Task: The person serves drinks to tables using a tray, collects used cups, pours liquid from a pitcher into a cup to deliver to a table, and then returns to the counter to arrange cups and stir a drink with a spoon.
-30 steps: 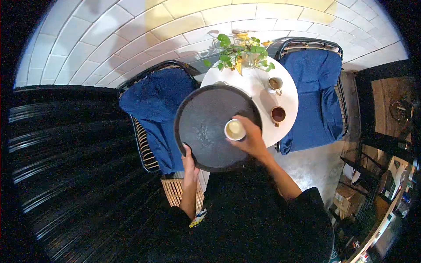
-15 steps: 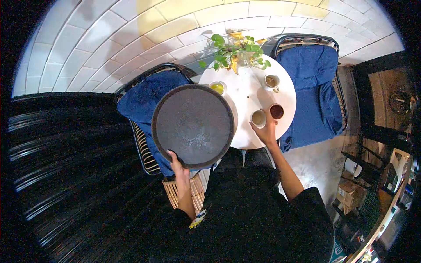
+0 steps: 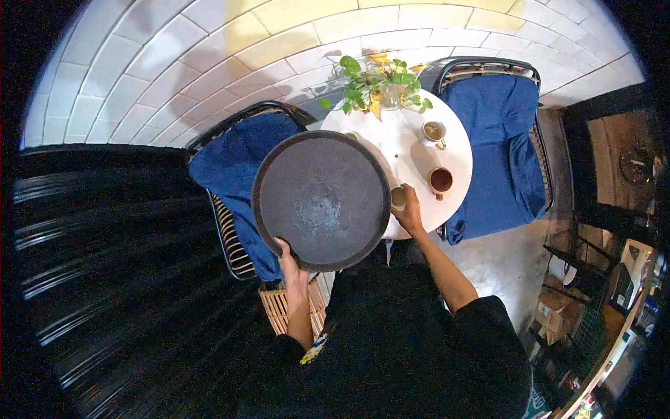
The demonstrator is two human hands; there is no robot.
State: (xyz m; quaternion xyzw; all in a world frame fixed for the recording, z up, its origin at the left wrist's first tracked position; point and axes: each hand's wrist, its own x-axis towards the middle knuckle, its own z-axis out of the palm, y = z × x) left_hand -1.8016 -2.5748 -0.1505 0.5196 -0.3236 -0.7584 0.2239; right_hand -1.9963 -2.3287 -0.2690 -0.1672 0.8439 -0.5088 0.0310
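Observation:
My left hand (image 3: pixel 293 276) grips the near rim of a round dark serving tray (image 3: pixel 317 202), its thumb on top. The tray carries nothing and hangs over the left side of the round white table (image 3: pixel 457 150). Just past the tray's right edge, my right hand (image 3: pixel 410 211) is closed around a pale cup (image 3: pixel 398 198), partly covered by the tray. To the right of that hand a cup with dark contents (image 3: pixel 440 180) stands on the table, its handle facing me. Farther back is a light mug (image 3: pixel 433 130). Another cup (image 3: pixel 352 136) is almost wholly hidden behind the tray.
A leafy plant in a glass vase (image 3: pixel 391 96) stands at the table's back, by the tiled wall (image 3: pixel 300 59). Blue-covered chairs flank the table, one left (image 3: pixel 244 146) and one right (image 3: pixel 488 153). A slatted wooden piece (image 3: pixel 276 311) and a cardboard box (image 3: pixel 556 314) are lower down.
The tray has shifted right and now covers most of the greenish cup. My right hand has carried the pale cup left to the tray's edge, away from the dark-filled cup.

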